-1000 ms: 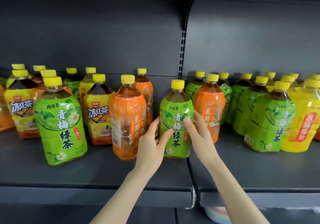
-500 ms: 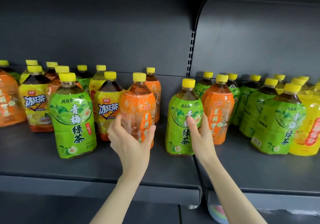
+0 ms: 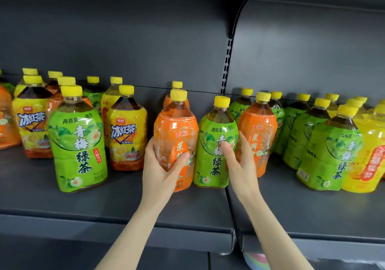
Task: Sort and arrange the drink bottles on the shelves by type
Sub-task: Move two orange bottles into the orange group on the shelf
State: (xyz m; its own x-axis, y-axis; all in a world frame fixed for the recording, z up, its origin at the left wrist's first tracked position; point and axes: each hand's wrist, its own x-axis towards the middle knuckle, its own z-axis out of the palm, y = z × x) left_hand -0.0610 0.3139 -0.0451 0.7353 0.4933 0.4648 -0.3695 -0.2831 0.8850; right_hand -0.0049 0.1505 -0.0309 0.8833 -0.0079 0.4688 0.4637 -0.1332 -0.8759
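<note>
My left hand (image 3: pixel 161 168) grips an orange-labelled tea bottle (image 3: pixel 176 130) with a yellow cap, which stands close beside a green-labelled tea bottle (image 3: pixel 215 150). My right hand (image 3: pixel 239 163) grips that green bottle from its right side, thumb across the label. Both bottles are near the seam of two dark shelf boards (image 3: pixel 125 203). Another orange bottle (image 3: pixel 258 132) stands just behind my right hand.
To the left stand a large green bottle (image 3: pixel 78 144), yellow iced-tea bottles (image 3: pixel 127 132) and more orange ones. On the right is a cluster of green bottles (image 3: pixel 329 150) and a yellow one (image 3: pixel 368 161). The shelf's front strip lies bare below my arms.
My left hand has left the green bottle, taken hold of the orange bottle and brought it right, up against the green one. My right hand stays on the green bottle.
</note>
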